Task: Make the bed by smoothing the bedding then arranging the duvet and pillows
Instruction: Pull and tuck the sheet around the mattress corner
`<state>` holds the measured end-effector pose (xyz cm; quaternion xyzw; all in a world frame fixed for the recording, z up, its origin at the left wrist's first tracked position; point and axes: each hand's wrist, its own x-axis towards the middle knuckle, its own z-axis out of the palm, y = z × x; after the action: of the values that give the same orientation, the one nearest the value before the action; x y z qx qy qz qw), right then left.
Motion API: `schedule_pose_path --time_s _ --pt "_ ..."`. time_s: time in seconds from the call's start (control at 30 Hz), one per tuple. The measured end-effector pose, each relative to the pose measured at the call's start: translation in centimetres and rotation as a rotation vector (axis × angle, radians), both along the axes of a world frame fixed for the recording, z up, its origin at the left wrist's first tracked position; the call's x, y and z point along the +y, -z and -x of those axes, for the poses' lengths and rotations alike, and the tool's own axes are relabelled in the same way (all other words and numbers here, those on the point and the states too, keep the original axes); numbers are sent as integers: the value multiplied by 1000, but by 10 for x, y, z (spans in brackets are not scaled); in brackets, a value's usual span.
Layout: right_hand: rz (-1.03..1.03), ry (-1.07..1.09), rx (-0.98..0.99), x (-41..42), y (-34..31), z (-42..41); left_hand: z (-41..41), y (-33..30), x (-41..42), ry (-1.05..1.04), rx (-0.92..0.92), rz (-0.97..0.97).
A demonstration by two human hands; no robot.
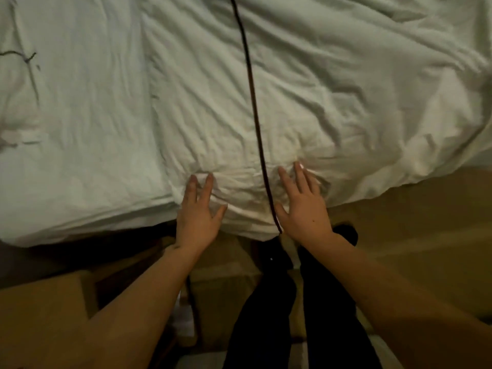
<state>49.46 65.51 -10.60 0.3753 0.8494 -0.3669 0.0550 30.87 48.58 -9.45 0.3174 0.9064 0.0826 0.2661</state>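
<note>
Two bare hands press flat on a rumpled white duvet (pixel 306 102) at the near edge of a bed, seen from above; the left hand (pixel 198 211) lies with fingers straight and spread, its fingertips sunk in a fold of the cloth so that their ends are partly hidden; the right hand (pixel 303 206) lies just as flat, fingers straight and gripping nothing, palm down on the bunched fabric. One thin dark cord (pixel 253 102) runs from the far edge of the view down between the two hands and ends at the duvet's near edge beside the right thumb; what it belongs to is cut off at the top. The duvet covers the middle and right of the bed and hangs over the near side; to the left, one flatter stretch of pale sheet (pixel 80 115) shows, its boundary with the duvet marked by a single long crease. At the far left, a faint dark scribbled mark (pixel 26 58) on the cloth is too blurred to make out. Below the hands, two legs in black trousers (pixel 292 302) stand close against the bed; the feet are mostly lost in shadow. Brown cardboard boxes (pixel 45 310) sit near left, dim and cut off by the frame; tan floor (pixel 412 235) stretches to the right.
</note>
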Motion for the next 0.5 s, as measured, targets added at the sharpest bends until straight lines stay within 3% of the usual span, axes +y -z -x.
schedule_pose_path --time_s 0.17,0.37,0.5 --pt "-80 -52 -115 -3 -5 8 15 3 -12 18 76 9" --pt "-205 -74 -91 -8 -15 46 38 4 -7 -665 -247 -374" --pt "-243 -93 -122 -9 -7 63 53 7 -27 -680 -384 -349"
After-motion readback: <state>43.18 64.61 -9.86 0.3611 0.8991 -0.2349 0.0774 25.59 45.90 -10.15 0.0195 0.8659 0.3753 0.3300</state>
